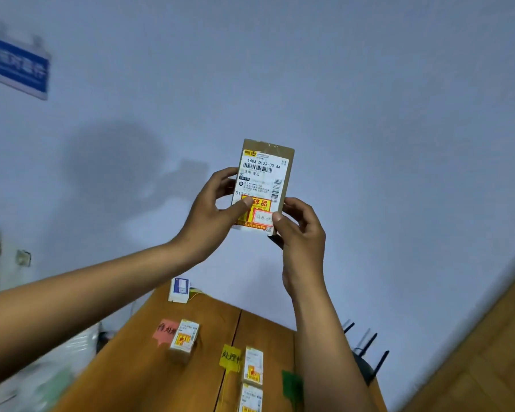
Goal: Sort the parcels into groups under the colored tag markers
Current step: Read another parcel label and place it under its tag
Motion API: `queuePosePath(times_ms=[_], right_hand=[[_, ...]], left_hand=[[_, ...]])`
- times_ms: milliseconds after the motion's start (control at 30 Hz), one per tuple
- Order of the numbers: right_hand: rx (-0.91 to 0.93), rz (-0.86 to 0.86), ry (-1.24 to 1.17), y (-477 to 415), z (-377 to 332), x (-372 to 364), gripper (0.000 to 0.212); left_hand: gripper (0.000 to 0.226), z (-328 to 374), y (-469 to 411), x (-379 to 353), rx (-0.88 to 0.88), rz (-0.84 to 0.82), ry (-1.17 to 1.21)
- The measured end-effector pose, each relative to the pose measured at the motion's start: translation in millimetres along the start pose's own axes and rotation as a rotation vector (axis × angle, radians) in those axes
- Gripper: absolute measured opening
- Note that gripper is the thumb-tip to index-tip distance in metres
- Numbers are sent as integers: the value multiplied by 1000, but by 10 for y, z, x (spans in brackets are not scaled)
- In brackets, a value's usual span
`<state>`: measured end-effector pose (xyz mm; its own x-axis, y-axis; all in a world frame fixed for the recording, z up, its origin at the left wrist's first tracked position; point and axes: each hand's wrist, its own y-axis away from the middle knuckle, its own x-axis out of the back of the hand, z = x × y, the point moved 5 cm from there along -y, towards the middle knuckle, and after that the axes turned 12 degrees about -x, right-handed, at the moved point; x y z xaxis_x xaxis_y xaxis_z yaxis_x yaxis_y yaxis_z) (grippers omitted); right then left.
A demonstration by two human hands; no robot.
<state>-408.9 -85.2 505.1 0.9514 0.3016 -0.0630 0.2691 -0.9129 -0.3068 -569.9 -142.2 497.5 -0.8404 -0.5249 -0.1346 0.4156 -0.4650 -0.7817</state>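
Observation:
I hold a small brown cardboard parcel [265, 179] up in front of the wall, its white shipping label and red-yellow fragile sticker facing me. My left hand [211, 215] grips its left edge with the thumb on the sticker. My right hand [301, 233] grips its lower right corner. Below on the wooden table [137, 367] lie a pink tag marker [164, 331] with one parcel [184, 340] beside it, a yellow tag marker [231, 358] with two parcels [252, 367] in a row beside it, and a green tag marker [292, 388].
A white and blue box [179, 289] sits at the table's far edge. A blue sign [15, 66] hangs on the wall at upper left. A black router with antennas [366, 361] stands right of the table. Pale plastic bags [42, 370] lie at lower left.

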Motion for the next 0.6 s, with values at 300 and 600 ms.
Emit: queuePosePath(times_ms=[300,600], right_hand=[[70,-51,-51,81,-453,83,29],[53,-63,-152,32,-393,184,25]], left_hand=[[50,376,-177,-103,-85,-85,80],[48,452,-260,-194,-86,-163,153]])
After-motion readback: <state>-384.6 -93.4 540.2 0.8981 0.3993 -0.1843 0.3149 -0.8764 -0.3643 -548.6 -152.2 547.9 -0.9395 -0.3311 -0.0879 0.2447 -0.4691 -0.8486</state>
